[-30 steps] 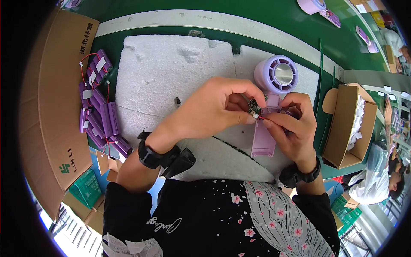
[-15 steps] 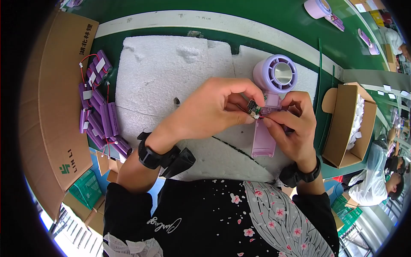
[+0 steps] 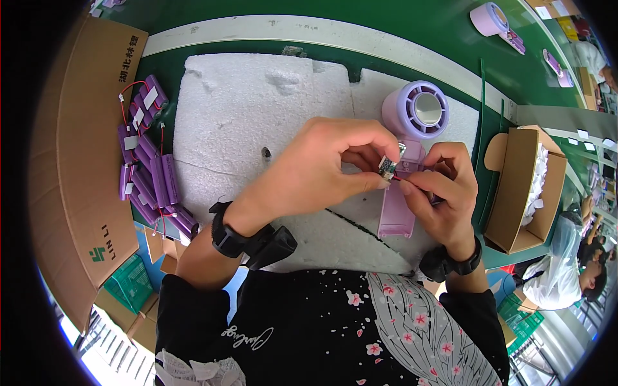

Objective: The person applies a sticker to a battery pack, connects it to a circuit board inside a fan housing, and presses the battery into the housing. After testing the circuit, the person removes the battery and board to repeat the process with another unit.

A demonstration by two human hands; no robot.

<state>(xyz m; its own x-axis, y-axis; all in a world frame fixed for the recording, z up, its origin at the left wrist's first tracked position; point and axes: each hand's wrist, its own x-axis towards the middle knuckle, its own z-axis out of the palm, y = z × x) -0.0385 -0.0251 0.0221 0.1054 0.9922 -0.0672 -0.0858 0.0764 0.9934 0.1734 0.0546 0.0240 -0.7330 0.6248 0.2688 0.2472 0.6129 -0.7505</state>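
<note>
A small green circuit board (image 3: pixel 387 167) is pinched between the thumb and forefinger of my left hand (image 3: pixel 322 161). Close beside it, my right hand (image 3: pixel 450 193) has its thumb and forefinger closed on a thin red wire (image 3: pixel 397 179) that runs to the board's lower end. Something dark purple shows partly under the right fingers; its kind is hidden. Below the board lies the open lilac handle (image 3: pixel 395 215) of a handheld fan, its upper part beside the right fingers. The round fan head (image 3: pixel 415 109) with a silver centre rests just beyond both hands.
White foam slabs (image 3: pixel 257 96) cover the work surface. Several wired purple battery packs (image 3: pixel 151 161) lie at the left beside a large cardboard box (image 3: pixel 90 161). An open carton (image 3: pixel 515 193) of white pieces stands at the right. More fan parts (image 3: pixel 489 19) lie far right; a person (image 3: pixel 560 276) sits beyond.
The circuit board has tilted and shifted slightly right in my left fingers. My right hand has moved a little, still at the wire. The fan head has shifted slightly.
</note>
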